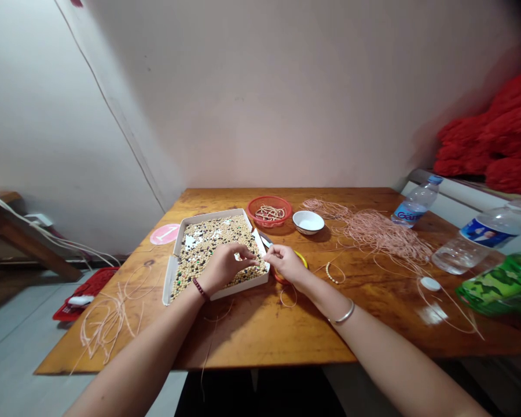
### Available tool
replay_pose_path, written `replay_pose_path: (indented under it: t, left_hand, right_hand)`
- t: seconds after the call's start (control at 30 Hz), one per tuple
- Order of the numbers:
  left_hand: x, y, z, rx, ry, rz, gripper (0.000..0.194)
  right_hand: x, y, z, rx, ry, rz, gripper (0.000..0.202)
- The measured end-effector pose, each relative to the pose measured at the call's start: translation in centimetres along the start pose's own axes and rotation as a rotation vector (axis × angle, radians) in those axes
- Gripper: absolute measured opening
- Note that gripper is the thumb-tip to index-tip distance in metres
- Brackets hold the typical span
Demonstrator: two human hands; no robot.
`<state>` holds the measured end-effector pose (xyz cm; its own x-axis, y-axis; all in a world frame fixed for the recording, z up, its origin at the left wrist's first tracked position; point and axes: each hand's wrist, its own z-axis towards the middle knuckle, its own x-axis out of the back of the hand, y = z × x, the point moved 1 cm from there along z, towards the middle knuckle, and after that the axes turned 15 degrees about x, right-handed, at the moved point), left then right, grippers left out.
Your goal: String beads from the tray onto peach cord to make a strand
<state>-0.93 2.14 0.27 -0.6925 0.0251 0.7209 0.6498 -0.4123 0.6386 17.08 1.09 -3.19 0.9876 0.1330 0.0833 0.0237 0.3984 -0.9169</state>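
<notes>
A shallow white tray (171, 281) full of small beads (217, 240), mostly tan with black, white and green ones, stands on the wooden table. Over its near right part is my left hand (228, 266), thumb and fingertips drawn together; whatever they hold is too small to make out. My right hand (289, 265) is at the tray's right corner, thumb and forefinger pinched, the contents of the pinch unclear. Below it a thin pale cord (289, 298) curves on the table. Partly hidden behind the right hand is a yellow ring-shaped thing (303, 259).
Behind the tray stand a red basket (254, 217) of beaded strands and a white bowl (308, 221). Tangled pink cord (384, 234) spreads to the right, near several plastic bottles (417, 202). A short beaded string (330, 272) and loose cords (108, 318) lie about.
</notes>
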Motion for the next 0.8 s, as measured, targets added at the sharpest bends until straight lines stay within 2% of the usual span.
replay_pose_path:
  t: [0.1,0.3,0.53,0.67,0.8]
  left_hand:
    - [0.0,-0.2,0.1,0.018,0.003,-0.008,0.03]
    - [0.1,0.0,0.0,0.03,-0.005,0.015,0.032]
    - [0.0,0.0,0.0,0.027,-0.013,0.022,0.03]
    - [-0.1,-0.2,0.1,0.023,-0.01,0.079,0.026]
    - [-0.2,-0.1,0.1,-0.005,0.008,0.241,0.019]
  right_hand:
    - [0.1,-0.2,0.0,0.04,0.023,-0.011,0.022]
    - [0.0,0.0,-0.1,0.109,-0.011,-0.084,0.019]
    - [0.1,-0.1,-0.2,0.138,-0.008,-0.148,0.017]
    - [0.1,-1.1,-0.6,0.16,-0.006,-0.303,0.016]
    - [0.1,-2.1,-1.1,0.256,-0.003,-0.495,0.016]
